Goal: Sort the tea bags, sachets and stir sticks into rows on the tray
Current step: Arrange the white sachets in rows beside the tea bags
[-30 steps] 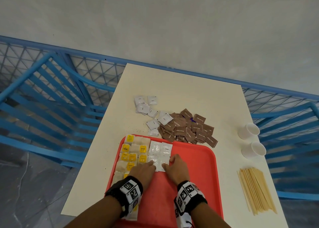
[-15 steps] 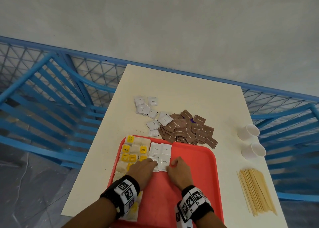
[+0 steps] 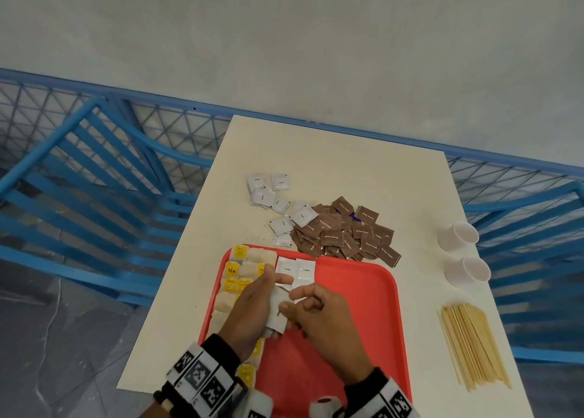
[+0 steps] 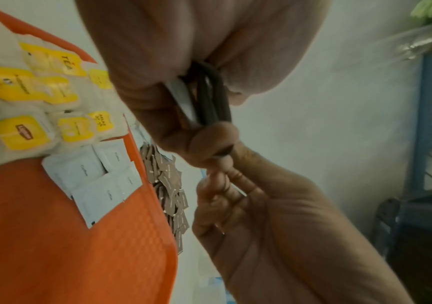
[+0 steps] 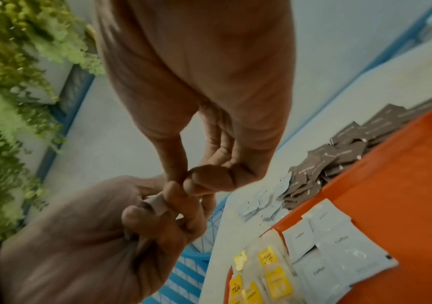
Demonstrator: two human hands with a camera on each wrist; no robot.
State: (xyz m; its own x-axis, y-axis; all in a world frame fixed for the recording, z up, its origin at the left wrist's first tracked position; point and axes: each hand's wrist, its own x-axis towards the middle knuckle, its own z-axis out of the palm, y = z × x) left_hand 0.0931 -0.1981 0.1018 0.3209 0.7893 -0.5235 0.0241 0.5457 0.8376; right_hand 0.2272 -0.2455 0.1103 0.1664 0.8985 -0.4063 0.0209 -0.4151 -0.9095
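The red tray (image 3: 363, 307) sits at the near end of the cream table (image 3: 331, 164). Both hands are lifted just above the tray.

The left hand (image 3: 252, 310) has its fingers curled round a small stack of white sachets (image 3: 277, 313). The right hand (image 3: 322, 319) is touching that same stack. Its thumb and first finger pinch the top of one sachet, and its other fingers are bent loosely.

On the left side of the tray lie the tea bags (image 3: 235, 270) with yellow tags, in rows. Just to the right of them, still on the tray, lie flat white coffee sachets (image 3: 297, 270), side by side and touching.

Just past the far edge of the tray is a pile of brown sugar sachets (image 3: 344, 231). To the left of that pile, more loose white sachets (image 3: 271, 193) are spread on the table.

To the right of the tray, on the table, lies a bunch of wooden stir sticks (image 3: 471, 345). Past the sticks stand two white paper cups (image 3: 461, 253).
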